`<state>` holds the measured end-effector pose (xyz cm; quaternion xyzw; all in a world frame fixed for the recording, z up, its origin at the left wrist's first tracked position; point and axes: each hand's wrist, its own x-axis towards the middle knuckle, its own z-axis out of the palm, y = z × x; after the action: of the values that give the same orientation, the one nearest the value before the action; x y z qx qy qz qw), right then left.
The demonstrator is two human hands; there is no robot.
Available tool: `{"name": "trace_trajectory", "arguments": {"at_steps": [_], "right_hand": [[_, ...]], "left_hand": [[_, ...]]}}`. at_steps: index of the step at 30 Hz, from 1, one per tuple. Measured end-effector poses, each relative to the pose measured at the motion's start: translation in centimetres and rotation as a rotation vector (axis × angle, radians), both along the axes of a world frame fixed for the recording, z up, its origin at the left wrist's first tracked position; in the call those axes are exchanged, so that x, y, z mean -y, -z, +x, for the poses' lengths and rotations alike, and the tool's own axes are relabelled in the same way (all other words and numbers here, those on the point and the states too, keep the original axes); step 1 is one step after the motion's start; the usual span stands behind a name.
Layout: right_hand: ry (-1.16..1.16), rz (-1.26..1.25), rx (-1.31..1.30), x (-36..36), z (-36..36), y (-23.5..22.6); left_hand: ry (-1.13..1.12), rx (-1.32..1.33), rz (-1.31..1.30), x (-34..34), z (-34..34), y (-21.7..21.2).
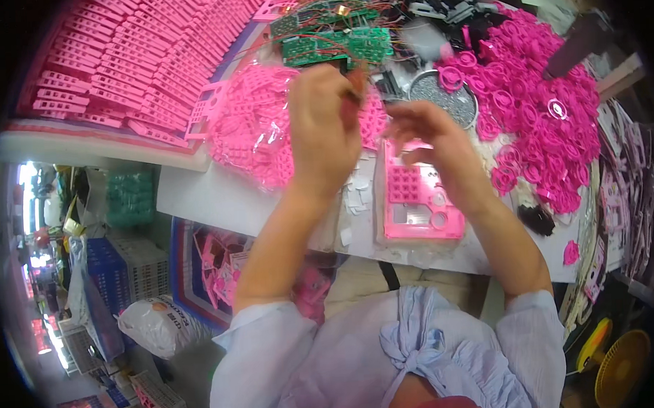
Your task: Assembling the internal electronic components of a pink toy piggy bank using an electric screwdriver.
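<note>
Left hand (322,127) fingers pinch a small brown part (356,86); right hand (432,137) fingers loosely spread just above pink keypad housing (420,200) on desk (217,198).

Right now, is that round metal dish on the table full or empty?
Full: the round dish is covered edge to edge with small grey bits, just beyond the right hand.

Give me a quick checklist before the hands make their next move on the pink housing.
1. Pink housing flat on the table: ok.
2. Left hand gripping a thin dark tool: ok, tool type cannot tell.
3. Right hand above the housing, fingers curled: ok; whether it holds a part: cannot tell.
4. Keypad in the housing seated: cannot tell.
5. Green circuit boards within reach behind the hands: ok.
</note>
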<state>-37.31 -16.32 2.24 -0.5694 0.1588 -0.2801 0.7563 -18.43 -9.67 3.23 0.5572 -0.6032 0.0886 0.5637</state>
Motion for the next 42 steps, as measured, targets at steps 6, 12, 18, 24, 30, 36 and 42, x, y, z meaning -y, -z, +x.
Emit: {"name": "trace_trajectory", "arguments": {"at_steps": [6, 12, 18, 24, 30, 36, 42], "right_hand": [[-0.04, 0.216, 0.028, -2.0, 0.5, 1.2], [-0.004, 0.168, 0.103, -4.1, -0.9, 1.3], [-0.02, 0.044, 0.034, -4.3, -1.0, 0.5], [0.035, -0.008, -0.024, -4.7, -1.3, 0.6], [0.077, -0.009, 0.097, -4.1, -2.9, 1.4], [0.131, 0.255, -0.005, -4.9, -4.2, 3.5], [-0.012, 0.581, 0.095, -4.7, -3.3, 5.0]], "left_hand": [[-0.012, 0.222, 0.161, -6.7, -2.7, 0.7], [0.375, -1.071, 0.106, -10.9, -4.9, 4.2], [0.315, -0.885, 0.444, -11.4, -2.4, 4.4], [0.148, -0.683, 0.517, -11.8, -2.7, 3.1], [0.414, -1.104, 0.331, -11.0, -3.3, 5.0], [0.589, -1.312, 0.208, -10.4, -3.7, 6.4], [0.814, -1.433, 0.226, -9.8, -4.0, 6.8]]}}
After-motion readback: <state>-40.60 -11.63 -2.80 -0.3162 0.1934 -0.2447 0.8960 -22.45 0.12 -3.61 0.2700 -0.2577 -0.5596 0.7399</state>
